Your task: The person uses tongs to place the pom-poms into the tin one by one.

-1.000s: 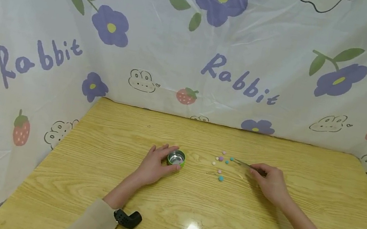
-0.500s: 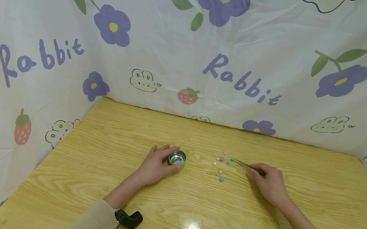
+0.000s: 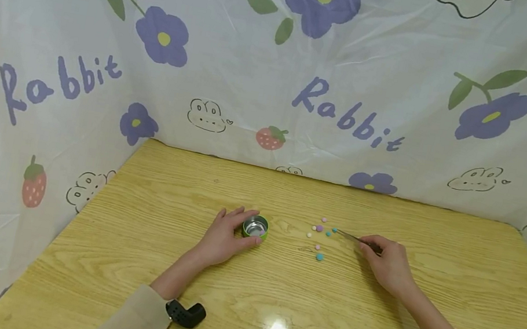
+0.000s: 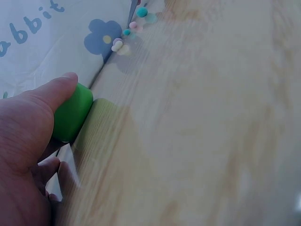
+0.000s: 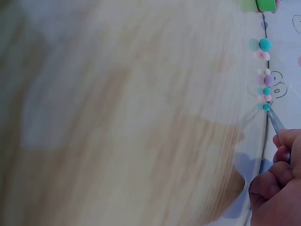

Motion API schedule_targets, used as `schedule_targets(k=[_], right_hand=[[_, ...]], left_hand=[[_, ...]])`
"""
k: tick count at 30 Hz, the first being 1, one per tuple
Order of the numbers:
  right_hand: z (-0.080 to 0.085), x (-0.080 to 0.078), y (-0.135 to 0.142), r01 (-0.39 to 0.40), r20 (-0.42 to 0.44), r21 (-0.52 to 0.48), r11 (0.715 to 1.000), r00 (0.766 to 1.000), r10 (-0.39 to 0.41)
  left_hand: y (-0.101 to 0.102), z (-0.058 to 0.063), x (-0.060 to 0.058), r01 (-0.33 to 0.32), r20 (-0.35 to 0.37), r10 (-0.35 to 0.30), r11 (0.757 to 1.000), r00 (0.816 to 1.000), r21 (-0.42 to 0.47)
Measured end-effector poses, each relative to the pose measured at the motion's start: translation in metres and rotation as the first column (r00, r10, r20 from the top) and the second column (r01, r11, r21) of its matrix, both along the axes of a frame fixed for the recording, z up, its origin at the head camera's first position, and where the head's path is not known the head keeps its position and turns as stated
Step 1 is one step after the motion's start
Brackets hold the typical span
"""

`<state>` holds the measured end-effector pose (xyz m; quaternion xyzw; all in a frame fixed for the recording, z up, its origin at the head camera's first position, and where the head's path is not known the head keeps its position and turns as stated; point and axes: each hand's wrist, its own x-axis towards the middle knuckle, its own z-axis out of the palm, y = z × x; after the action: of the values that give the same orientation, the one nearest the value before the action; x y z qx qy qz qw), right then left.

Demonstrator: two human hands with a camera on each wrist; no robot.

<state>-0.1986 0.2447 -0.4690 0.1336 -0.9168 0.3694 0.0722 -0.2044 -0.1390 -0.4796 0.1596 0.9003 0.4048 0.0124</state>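
In the head view, my left hand (image 3: 223, 240) is curved round a small round green tin (image 3: 255, 228), open at the top, with a shiny metal inside. A small pale thing lies in it. The left wrist view shows the thumb along the tin's green side wall (image 4: 74, 114). My right hand (image 3: 390, 264) pinches slim metal tweezers (image 3: 353, 238) between thumb and fingers. Their tips are right at a small teal ball (image 5: 266, 107), the rightmost of a loose group on the table. Whether the tips grip this ball I cannot tell.
Several small balls lie between the hands: a purple one (image 3: 319, 228), a larger teal one (image 3: 319, 257), and pink and white ones. A thin wire-like loop (image 3: 305, 249) lies beside them. The wooden table (image 3: 240, 296) meets a printed cloth (image 3: 236, 77) at the back.
The head view has drifted very slightly. Both hands, the tin and the tweezers stay almost where they were, with the tweezer tips still at the teal ball.
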Motion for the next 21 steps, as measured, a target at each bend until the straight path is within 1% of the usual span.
schedule_targets(k=[4, 11, 21], right_hand=[[-0.0006, -0.0009, 0.0001, 0.001, -0.023, 0.004, 1.0, 1.0, -0.001], [-0.0005, -0.0003, -0.0013, 0.0, -0.052, 0.012, 1.0, 0.999, 0.001], [0.0004, -0.0014, -0.0035, 0.004, -0.081, 0.019, 1.0, 0.997, -0.002]], left_hand=[[0.0001, 0.0, -0.0002, 0.004, -0.018, -0.003, 1.0, 1.0, 0.006], [-0.0001, -0.0003, -0.0004, -0.002, -0.007, 0.002, 1.0, 1.0, -0.007], [-0.0002, -0.0004, -0.0009, -0.001, -0.022, 0.001, 1.0, 1.0, 0.005]])
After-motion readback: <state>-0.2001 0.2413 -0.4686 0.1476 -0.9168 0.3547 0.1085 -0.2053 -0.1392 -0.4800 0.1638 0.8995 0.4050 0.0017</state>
